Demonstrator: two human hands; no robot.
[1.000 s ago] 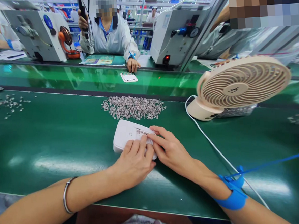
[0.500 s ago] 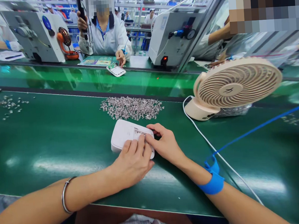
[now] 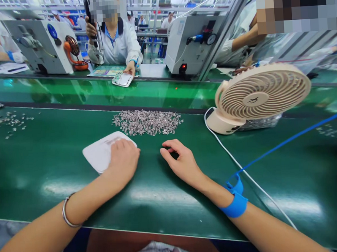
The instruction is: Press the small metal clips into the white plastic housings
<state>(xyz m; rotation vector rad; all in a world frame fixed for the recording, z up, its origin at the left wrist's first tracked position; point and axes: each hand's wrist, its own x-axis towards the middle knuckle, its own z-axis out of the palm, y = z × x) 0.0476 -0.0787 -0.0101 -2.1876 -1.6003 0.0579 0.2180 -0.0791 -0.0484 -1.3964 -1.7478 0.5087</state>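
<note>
At the left of the middle, a white plastic device [image 3: 99,151] with rounded corners lies tilted on or just above the green bench. My left hand [image 3: 123,157] covers its right part with curled fingers and grips its edge. The fingertips are partly hidden. To the right, my right hand [image 3: 180,159] is apart from the device. Its fingers are curved, and a gap shows between thumb and forefinger with nothing in it. Just beyond both hands is a heap of small clear or metallic parts [image 3: 148,121].
A beige fan [image 3: 258,94] with a white cable [image 3: 233,156] stands at the right. A blue cord [image 3: 295,141] runs from my right wrist strap [image 3: 234,203]. Across the bench, a co-worker's hand [image 3: 130,68] holds a white open housing [image 3: 122,80]. More small parts [image 3: 12,120] lie far left.
My left hand has moved left with the white device, which has turned. My right hand has let go of it and stays near the same spot. The co-worker's housing has shifted left.
</note>
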